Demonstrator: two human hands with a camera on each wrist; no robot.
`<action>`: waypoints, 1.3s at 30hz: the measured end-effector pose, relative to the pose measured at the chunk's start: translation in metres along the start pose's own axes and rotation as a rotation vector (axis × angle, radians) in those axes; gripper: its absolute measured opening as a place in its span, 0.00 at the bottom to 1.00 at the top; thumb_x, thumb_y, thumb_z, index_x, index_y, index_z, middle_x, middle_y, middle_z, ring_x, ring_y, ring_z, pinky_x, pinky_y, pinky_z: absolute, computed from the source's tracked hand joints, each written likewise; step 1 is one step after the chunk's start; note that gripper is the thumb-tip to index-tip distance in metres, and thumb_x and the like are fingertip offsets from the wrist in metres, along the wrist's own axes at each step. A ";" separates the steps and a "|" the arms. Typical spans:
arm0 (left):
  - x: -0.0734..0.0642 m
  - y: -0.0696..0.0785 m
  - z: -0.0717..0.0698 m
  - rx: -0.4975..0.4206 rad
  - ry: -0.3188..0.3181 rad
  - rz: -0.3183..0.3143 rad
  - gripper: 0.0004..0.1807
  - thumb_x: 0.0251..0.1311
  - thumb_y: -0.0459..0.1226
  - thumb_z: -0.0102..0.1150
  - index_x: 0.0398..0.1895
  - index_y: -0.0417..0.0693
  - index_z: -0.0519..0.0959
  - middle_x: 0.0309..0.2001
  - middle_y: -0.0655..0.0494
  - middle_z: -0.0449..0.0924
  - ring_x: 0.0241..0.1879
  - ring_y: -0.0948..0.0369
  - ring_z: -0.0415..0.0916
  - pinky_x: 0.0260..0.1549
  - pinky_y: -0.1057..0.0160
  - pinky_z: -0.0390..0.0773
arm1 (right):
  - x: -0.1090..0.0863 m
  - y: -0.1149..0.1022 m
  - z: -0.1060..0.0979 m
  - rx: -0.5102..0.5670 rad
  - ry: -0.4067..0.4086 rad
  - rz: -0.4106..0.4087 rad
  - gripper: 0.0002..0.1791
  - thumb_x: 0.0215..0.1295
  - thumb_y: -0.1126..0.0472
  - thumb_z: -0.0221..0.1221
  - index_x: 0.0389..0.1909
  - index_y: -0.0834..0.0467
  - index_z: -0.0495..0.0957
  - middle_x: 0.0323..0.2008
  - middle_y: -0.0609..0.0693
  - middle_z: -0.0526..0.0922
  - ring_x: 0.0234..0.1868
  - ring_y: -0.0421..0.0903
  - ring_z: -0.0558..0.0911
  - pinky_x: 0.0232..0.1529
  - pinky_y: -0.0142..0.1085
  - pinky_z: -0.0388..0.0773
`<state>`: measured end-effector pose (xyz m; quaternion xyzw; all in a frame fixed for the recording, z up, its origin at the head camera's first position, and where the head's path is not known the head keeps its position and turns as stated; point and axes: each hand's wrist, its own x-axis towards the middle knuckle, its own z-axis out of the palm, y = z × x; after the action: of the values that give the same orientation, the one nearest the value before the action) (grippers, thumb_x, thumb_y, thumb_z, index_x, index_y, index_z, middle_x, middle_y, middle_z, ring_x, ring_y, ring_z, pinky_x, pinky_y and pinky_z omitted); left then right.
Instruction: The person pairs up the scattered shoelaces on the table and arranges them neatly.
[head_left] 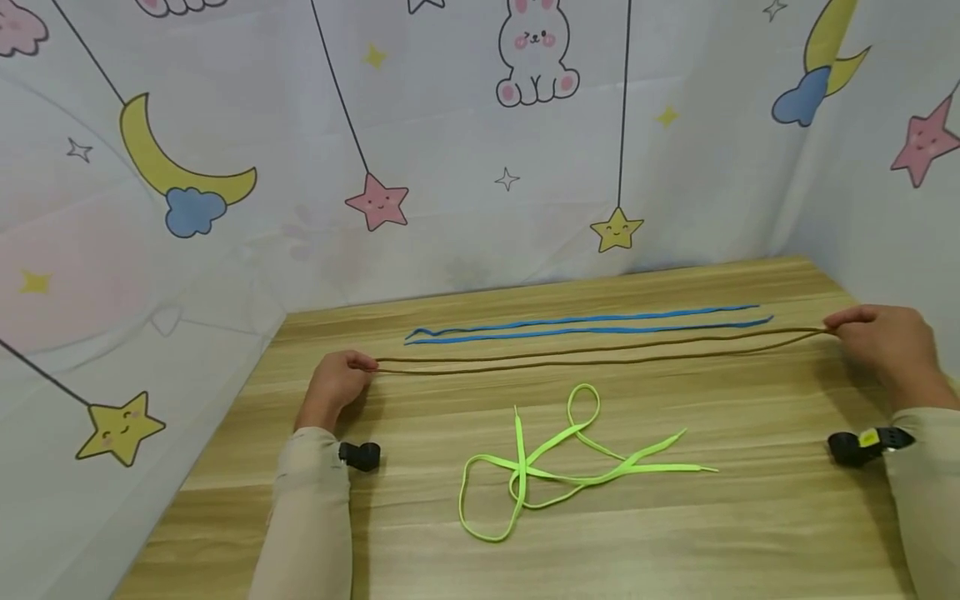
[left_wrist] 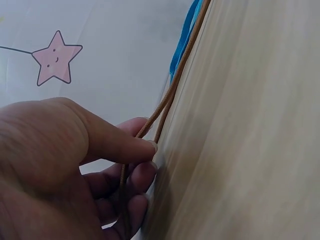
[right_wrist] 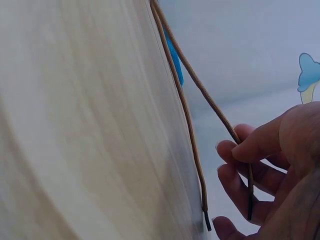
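Note:
A thin brown shoelace (head_left: 600,364) stretches across the wooden table in two nearly parallel strands. At its left end my left hand (head_left: 341,379) pinches it between thumb and fingers; in the left wrist view, part of the brown cord (left_wrist: 123,180) runs down among the curled fingers. My right hand (head_left: 885,342) pinches one strand near its dark tip (right_wrist: 250,207), holding it off the tabletop. The other strand's dark tip (right_wrist: 207,221) lies low by the table surface, beside the right fingers and apart from the pinch.
Behind the brown lace lies a flat blue shoelace (head_left: 585,321) in two long rows. A neon green shoelace (head_left: 522,467) sits loosely looped nearer the front of the table (head_left: 420,550). A printed white curtain (head_left: 465,125) hangs around the table's back and sides.

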<state>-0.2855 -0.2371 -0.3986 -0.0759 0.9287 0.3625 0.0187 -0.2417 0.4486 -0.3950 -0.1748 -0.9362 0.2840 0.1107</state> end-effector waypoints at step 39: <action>0.002 -0.008 -0.005 0.071 0.142 -0.088 0.14 0.71 0.38 0.50 0.50 0.44 0.82 0.57 0.43 0.79 0.58 0.41 0.71 0.61 0.29 0.50 | 0.001 0.008 -0.003 -0.059 0.033 -0.034 0.25 0.56 0.68 0.41 0.52 0.71 0.77 0.51 0.75 0.74 0.42 0.65 0.72 0.31 0.41 0.66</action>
<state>-0.2859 -0.2468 -0.4007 -0.1413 0.9357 0.3221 -0.0284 -0.2395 0.4565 -0.3968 -0.1668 -0.9450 0.2515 0.1259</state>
